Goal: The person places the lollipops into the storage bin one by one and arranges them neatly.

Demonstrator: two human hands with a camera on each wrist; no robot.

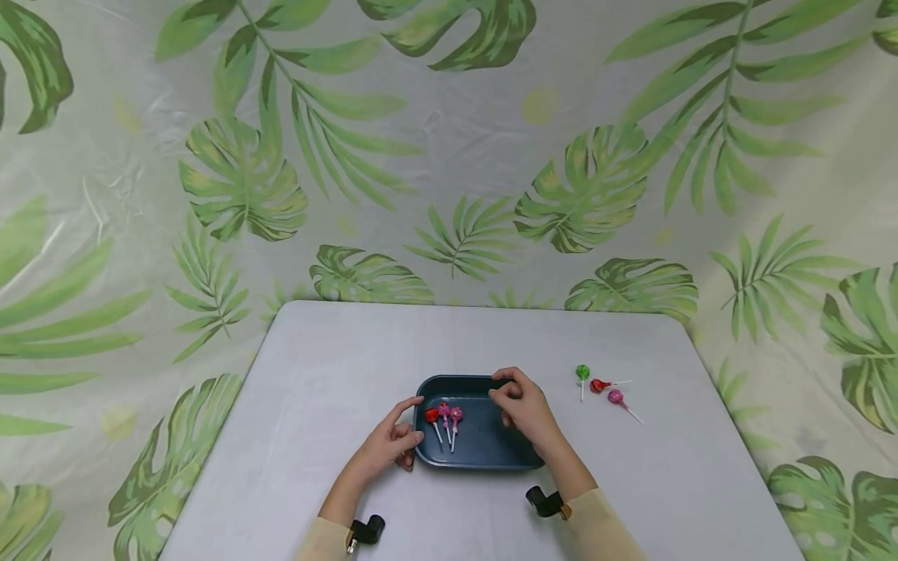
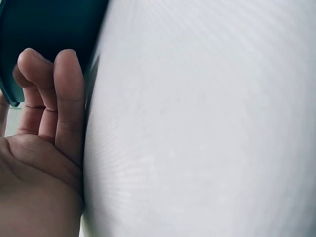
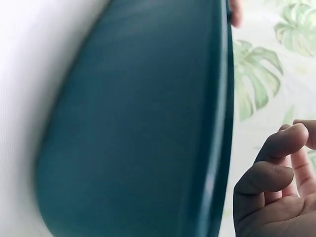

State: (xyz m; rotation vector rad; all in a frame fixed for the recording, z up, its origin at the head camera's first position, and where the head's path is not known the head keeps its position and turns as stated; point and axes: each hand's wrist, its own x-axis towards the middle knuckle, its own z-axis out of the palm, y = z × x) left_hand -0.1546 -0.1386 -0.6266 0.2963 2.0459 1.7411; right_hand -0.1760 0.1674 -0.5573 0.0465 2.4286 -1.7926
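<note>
Dark blue tray (image 1: 491,448): it sits between the person's two hands, its long axis running sideways from one to the other. The left hand (image 1: 384,450) is at its left end, thumb and forefinger spread and touching the rim; watching from my distant post, I cannot tell whether they pinch it or simply rest there. The right hand (image 1: 528,409) is over the far right corner, fingers loosely bent, and I see nothing held in them (the right wrist view shows bare fingers beside the tray's wall).

Inside the tray, near the left hand's fingertips, three sweets lie side by side: a red lollipop (image 1: 431,415), a mottled pink-red lollipop (image 1: 444,410) and a pink lollipop (image 1: 457,414). Their sticks point back towards the person.

The relation I judge matters most: three more sweets lie to the right of the right hand, outside the tray, so that hand is much the nearer. The green lollipop (image 1: 582,372) is closest, stick towards the person; the second red lollipop (image 1: 598,386) has its stick pointing away from the hand; beside it, the magenta lollipop (image 1: 616,396) slants rightwards and towards the person.

Beneath both hands is a white table (image 1: 351,343); beyond them hangs a leaf-printed cloth (image 1: 463,156).
</note>
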